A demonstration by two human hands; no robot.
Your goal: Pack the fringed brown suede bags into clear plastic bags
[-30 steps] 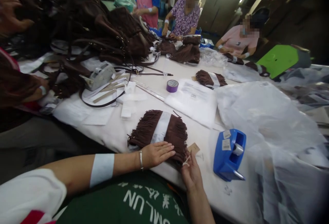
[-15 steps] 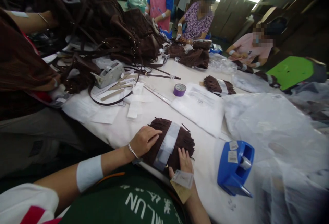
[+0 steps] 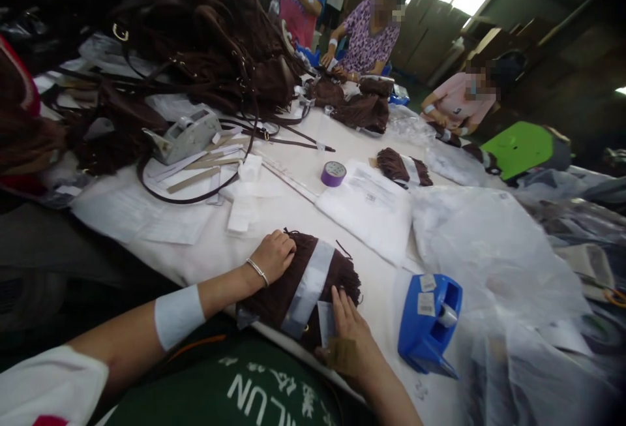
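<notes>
A dark brown fringed bag with a clear-and-white band around its middle lies on the table's near edge. My left hand is closed at the bag's far left edge, its fingers curled over the material. On the bag's right side my right hand lies with its fingers stretched out flat; its thumb is partly hidden. A brown paper tag and a whitish tag hang at that hand. Loose fringe strands stick out at the bag's right end.
A blue tape dispenser stands at right, beside plastic bags. Beyond my hands are a purple tape roll, white packets and a grey dispenser. Brown bags pile up at far left. Several people work across the table.
My left hand has curled its fingers further at the bag's far left edge. The brown tag has shifted at my right hand. The whole view has moved slightly.
</notes>
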